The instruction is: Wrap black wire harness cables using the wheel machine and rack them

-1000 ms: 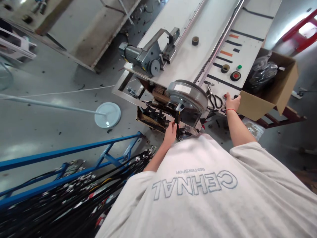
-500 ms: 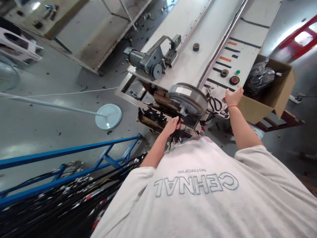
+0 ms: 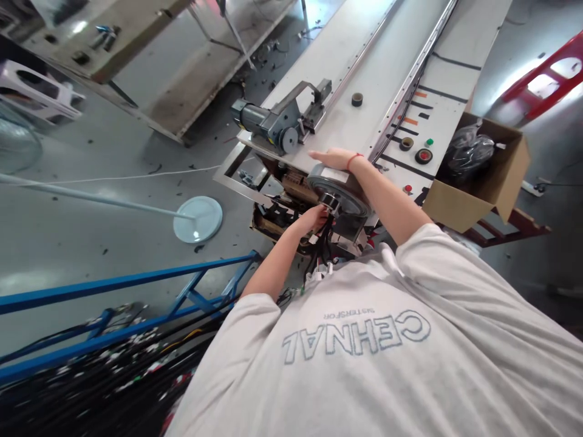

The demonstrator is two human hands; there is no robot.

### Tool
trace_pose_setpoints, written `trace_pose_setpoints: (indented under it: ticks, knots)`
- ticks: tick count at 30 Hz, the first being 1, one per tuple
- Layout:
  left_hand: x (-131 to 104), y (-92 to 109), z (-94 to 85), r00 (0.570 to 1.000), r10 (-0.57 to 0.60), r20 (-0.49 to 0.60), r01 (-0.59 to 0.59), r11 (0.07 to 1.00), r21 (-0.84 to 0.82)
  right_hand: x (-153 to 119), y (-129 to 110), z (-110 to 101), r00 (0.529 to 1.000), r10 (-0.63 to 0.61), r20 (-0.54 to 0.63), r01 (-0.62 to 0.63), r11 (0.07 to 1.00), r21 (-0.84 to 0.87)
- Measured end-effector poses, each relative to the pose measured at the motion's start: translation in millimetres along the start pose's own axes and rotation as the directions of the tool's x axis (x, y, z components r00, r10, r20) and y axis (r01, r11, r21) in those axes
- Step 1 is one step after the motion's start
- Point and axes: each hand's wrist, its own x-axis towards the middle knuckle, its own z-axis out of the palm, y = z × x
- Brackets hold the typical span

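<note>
My right hand (image 3: 334, 159) lies across the top of a grey wheel-like drum (image 3: 350, 188), its fingers stretched out to the left. Below it, my left hand (image 3: 312, 220) is closed beside the drum's shiny metal hub (image 3: 330, 202). Its fingertips pinch at black cables (image 3: 325, 243) that hang from the hub toward my shirt; the exact grip is partly hidden. A motor with a pulley (image 3: 273, 124) is mounted to the left of the drum. My right forearm covers part of the bench end.
A long white bench (image 3: 319, 54) carries tape rolls (image 3: 357, 99), a red button (image 3: 423, 156) and a metal rail (image 3: 401, 91) with a dark cable along it. An open cardboard box (image 3: 505, 176) stands right. A blue frame (image 3: 136, 278) with bundled cables is at left, near a round pale base (image 3: 198, 218).
My right hand has moved left from the bench edge by the box onto the drum. My left hand has shifted slightly up and left, to the hub. The scissors no longer show.
</note>
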Motion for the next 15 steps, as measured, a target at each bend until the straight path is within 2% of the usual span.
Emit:
trace_pose_setpoints:
  ticks: [2, 3, 5, 7, 8, 10, 12, 13, 14, 15]
  knots:
    - [2.0, 8.6, 2.5, 0.995, 0.092, 0.037, -0.097, 0.975, 0.2, -35.0, 12.5, -4.7, 0.995, 0.096, -0.035, -0.094, 0.995, 0.037]
    - [0.7, 12.2, 4.9, 0.989, 0.139, 0.052, -0.148, 0.934, 0.326, -56.8, 20.8, -6.3, 0.988, 0.128, -0.082, -0.122, 0.99, 0.072]
    - [-4.9, 17.9, 12.7, 0.97, 0.233, 0.07, -0.23, 0.785, 0.574, -101.7, 40.0, -5.9, 0.957, 0.189, -0.219, -0.171, 0.98, 0.1]
    - [-12.2, 22.5, 22.3, 0.94, 0.339, 0.043, -0.249, 0.591, 0.768, -139.4, 60.6, -1.2, 0.883, 0.3, -0.36, -0.332, 0.943, -0.029]
    - [-15.7, 25.2, 25.9, 0.922, 0.386, 0.027, -0.233, 0.499, 0.835, -153.7, 70.6, 1.4, 0.838, 0.346, -0.423, -0.433, 0.892, -0.128]
    - [-21.9, 32.7, 25.6, 0.906, 0.424, -0.004, -0.164, 0.36, 0.919, -173.5, 88.4, 4.1, 0.75, 0.427, -0.506, -0.614, 0.734, -0.29]
    - [-27.9, 43.4, 12.4, 0.895, 0.444, -0.038, -0.103, 0.289, 0.952, -186.7, 100.4, 1.2, 0.671, 0.554, -0.493, -0.733, 0.595, -0.329]
    - [-31.0, 49.1, 1.6, 0.886, 0.462, -0.047, -0.096, 0.28, 0.955, -193.4, 103.0, -1.8, 0.638, 0.629, -0.445, -0.767, 0.569, -0.296]
    - [-34.0, 54.5, -10.6, 0.872, 0.486, -0.052, -0.1, 0.281, 0.955, -201.2, 102.5, -5.1, 0.622, 0.688, -0.373, -0.78, 0.584, -0.224]
    - [-36.7, 59.1, -22.9, 0.861, 0.506, -0.05, -0.114, 0.287, 0.951, -210.4, 98.6, -7.6, 0.638, 0.713, -0.29, -0.763, 0.637, -0.113]
